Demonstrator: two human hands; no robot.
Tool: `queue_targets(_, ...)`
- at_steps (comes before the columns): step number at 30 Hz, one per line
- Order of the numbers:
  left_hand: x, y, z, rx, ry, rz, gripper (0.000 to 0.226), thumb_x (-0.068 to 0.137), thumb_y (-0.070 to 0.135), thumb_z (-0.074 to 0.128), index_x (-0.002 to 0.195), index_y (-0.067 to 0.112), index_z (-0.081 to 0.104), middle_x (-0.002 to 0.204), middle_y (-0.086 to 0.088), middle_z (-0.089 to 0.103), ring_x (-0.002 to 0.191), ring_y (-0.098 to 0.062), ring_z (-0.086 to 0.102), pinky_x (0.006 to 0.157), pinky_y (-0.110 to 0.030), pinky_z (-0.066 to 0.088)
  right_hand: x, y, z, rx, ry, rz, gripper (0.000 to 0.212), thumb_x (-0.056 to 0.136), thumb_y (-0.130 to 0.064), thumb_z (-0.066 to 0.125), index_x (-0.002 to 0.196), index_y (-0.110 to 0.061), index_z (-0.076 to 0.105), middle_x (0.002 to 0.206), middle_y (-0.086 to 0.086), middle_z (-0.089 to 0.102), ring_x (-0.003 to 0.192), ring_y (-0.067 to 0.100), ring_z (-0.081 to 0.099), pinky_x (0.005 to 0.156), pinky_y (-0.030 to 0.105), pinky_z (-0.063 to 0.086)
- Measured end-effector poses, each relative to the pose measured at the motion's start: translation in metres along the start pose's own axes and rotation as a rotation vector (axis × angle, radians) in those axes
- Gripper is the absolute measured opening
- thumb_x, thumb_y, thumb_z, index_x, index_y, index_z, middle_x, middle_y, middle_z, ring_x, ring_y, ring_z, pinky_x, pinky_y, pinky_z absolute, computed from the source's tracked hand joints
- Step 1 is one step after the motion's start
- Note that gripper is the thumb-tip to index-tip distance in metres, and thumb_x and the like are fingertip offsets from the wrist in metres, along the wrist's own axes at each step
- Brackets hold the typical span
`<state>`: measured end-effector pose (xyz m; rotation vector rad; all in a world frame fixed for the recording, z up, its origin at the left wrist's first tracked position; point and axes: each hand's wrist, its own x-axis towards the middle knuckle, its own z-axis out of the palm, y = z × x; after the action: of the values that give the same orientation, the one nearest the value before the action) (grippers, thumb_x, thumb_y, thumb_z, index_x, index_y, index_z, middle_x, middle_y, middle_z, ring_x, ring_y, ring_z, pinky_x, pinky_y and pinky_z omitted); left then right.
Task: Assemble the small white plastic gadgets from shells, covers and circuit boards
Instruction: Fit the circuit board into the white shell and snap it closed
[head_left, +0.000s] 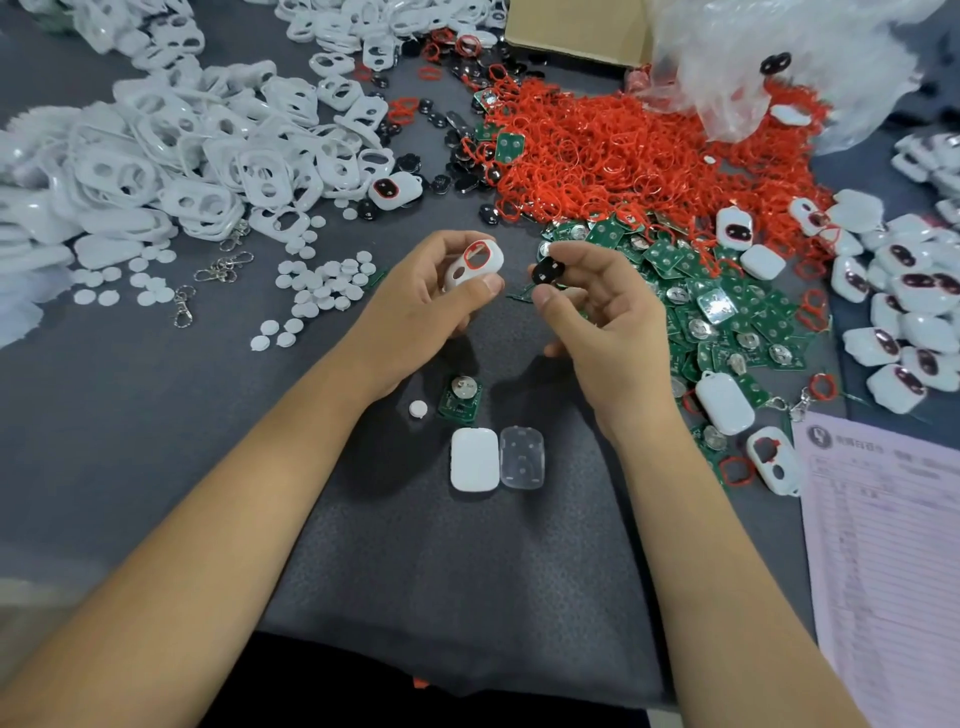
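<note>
Nearest us on dark bench (156, 441): white cover (474, 460) beside clear cover (522, 457), touching; circuit board (460, 399) and small white disc (417, 409) just beyond. Above them, our left hand (415, 306) gripped white shell (475, 262) with red ring fitted, fingers curled round it. Our right hand (608, 317) pinched black button pad (548, 271). Farther: green boards pile (727, 306), red rings heap (623, 150), white shells heap (171, 150).
</note>
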<state>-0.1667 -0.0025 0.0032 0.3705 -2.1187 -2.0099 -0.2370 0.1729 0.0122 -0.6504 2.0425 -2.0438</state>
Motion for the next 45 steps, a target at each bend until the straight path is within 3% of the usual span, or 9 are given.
queue_targets(5,-0.001,0.002,0.001,-0.02,-0.005,-0.008,0.041,0.089,0.035,0.066,0.129,0.024,0.059,0.119,-0.022,0.066,0.069,-0.004,0.051,0.062,-0.017,0.045,-0.001,-0.001,-0.001,-0.016,0.02,-0.011,0.027,0.091,-0.002,0.071,0.107,-0.022,0.064,0.08,-0.012,0.061,0.069,0.007,0.054,0.046,0.021,0.048)
queue_targets(13,-0.002,0.002,0.001,-0.011,-0.03,0.009,0.035,0.09,0.037,0.067,0.124,0.029,0.061,0.115,-0.018,0.068,0.07,-0.004,0.051,0.064,-0.017,0.046,-0.004,-0.007,0.001,-0.018,-0.007,0.0,0.026,0.085,-0.002,0.062,0.099,-0.024,0.059,0.081,-0.002,0.055,0.061,0.014,0.047,0.049,0.025,0.047)
queue_targets(17,-0.003,0.001,0.0,-0.02,-0.066,0.028,0.03,0.097,0.03,0.064,0.126,0.025,0.058,0.105,0.001,0.076,0.067,-0.007,0.05,0.062,-0.016,0.046,-0.006,-0.01,0.001,0.028,-0.033,0.008,0.029,0.083,0.001,0.056,0.101,-0.021,0.059,0.085,0.007,0.05,0.061,0.013,0.045,0.046,0.025,0.046)
queue_targets(25,-0.002,0.002,0.001,-0.04,-0.094,0.051,0.028,0.099,0.031,0.06,0.124,0.02,0.054,0.107,-0.001,0.078,0.06,-0.01,0.05,0.055,-0.014,0.042,-0.001,-0.018,-0.004,0.562,-0.082,0.324,0.036,0.073,-0.006,0.045,0.103,-0.021,0.056,0.067,-0.006,0.05,0.062,0.011,0.049,0.046,0.023,0.039)
queue_targets(28,-0.001,0.003,0.001,-0.061,-0.1,0.032,0.03,0.099,0.04,0.056,0.122,0.021,0.056,0.107,-0.001,0.078,0.058,-0.01,0.053,0.053,-0.015,0.042,0.003,-0.018,-0.006,0.635,-0.079,0.359,0.021,0.087,-0.012,0.047,0.104,-0.018,0.058,0.068,-0.007,0.055,0.061,0.01,0.054,0.044,0.02,0.042)
queue_targets(31,0.002,0.006,0.0,-0.101,-0.114,-0.047,0.038,0.098,0.049,0.042,0.114,0.02,0.06,0.089,-0.006,0.078,0.054,-0.016,0.051,0.051,-0.026,0.037,0.002,-0.014,-0.002,0.475,-0.029,0.403,0.027,0.107,-0.025,0.048,0.087,-0.016,0.064,0.062,-0.004,0.06,0.053,0.01,0.056,0.042,0.021,0.045)
queue_targets(35,0.003,0.003,-0.001,-0.107,-0.103,-0.062,0.048,0.099,0.044,0.028,0.1,0.018,0.067,0.062,-0.005,0.064,0.051,-0.019,0.045,0.049,-0.028,0.034,0.001,-0.006,0.003,0.333,0.002,0.417,0.039,0.105,-0.037,0.058,0.072,-0.019,0.07,0.054,-0.004,0.046,0.047,0.01,0.043,0.04,0.021,0.036)
queue_targets(40,0.005,0.0,0.001,-0.127,-0.087,-0.033,0.045,0.1,0.038,0.03,0.109,0.019,0.069,0.081,0.001,0.068,0.056,-0.01,0.042,0.05,-0.019,0.035,0.0,-0.003,0.002,0.442,-0.052,0.458,0.031,0.096,-0.043,0.062,0.093,-0.013,0.072,0.06,-0.008,0.042,0.048,0.003,0.034,0.036,0.015,0.026)
queue_targets(45,0.004,-0.002,0.001,-0.109,-0.054,-0.037,0.037,0.104,0.03,0.038,0.127,0.012,0.061,0.1,-0.002,0.078,0.059,-0.011,0.051,0.052,-0.02,0.039,-0.002,-0.003,0.001,0.444,-0.104,0.448,0.023,0.099,-0.029,0.061,0.108,-0.011,0.071,0.072,-0.007,0.061,0.051,0.001,0.044,0.037,0.012,0.029)
